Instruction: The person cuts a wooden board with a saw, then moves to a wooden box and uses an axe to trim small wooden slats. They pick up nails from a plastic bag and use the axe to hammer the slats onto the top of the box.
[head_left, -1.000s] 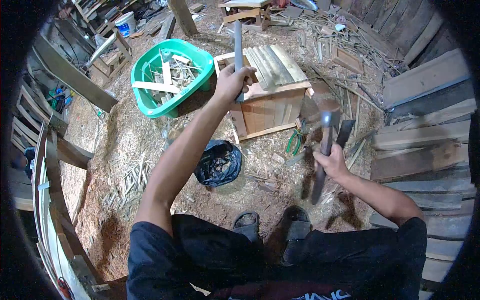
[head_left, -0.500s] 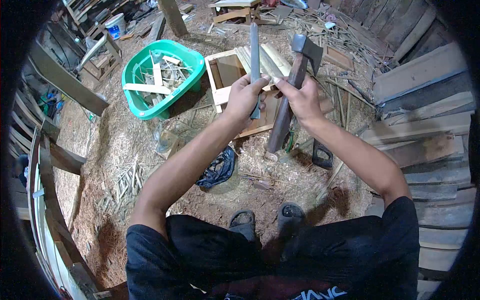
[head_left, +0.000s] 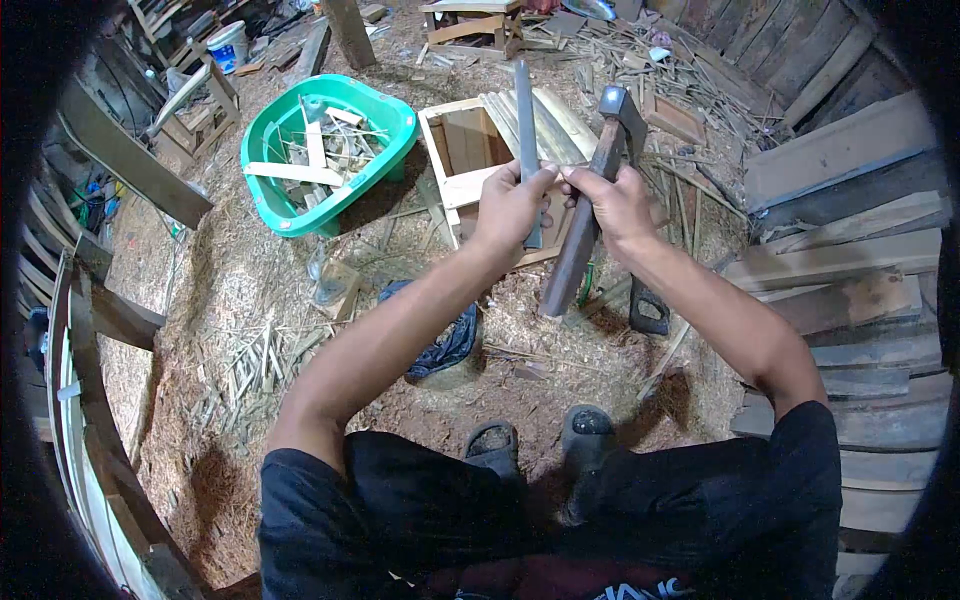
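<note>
Left hand (head_left: 512, 205): fingers closed about a flat grey metal bar (head_left: 526, 120), held near upright, its upper end standing clear above the fist. Right hand (head_left: 618, 205): grasping a hatchet (head_left: 574, 250) by its dark wooden handle, head uppermost, handle slanting down toward the left. The thumbs lie close together; contact between them cannot be told. Behind and below both tools: one wooden box (head_left: 478, 187) on the floor (head_left: 215, 300), partly hidden, an opening at its left and slats (head_left: 560, 125) across the right of its top. Left of the box, just beside it: one green tub (head_left: 402, 130) holding wood offcuts (head_left: 318, 147), one pale strip (head_left: 293, 173) reaching its rim. Nearer the person: one black plastic bag (head_left: 448, 347), partly behind the left forearm. Below the right hand: a handsaw (head_left: 650, 310), dark-handled. Far right: stacked boards (head_left: 840, 262). At the person's feet: two dark sandals (head_left: 492, 440).
</note>
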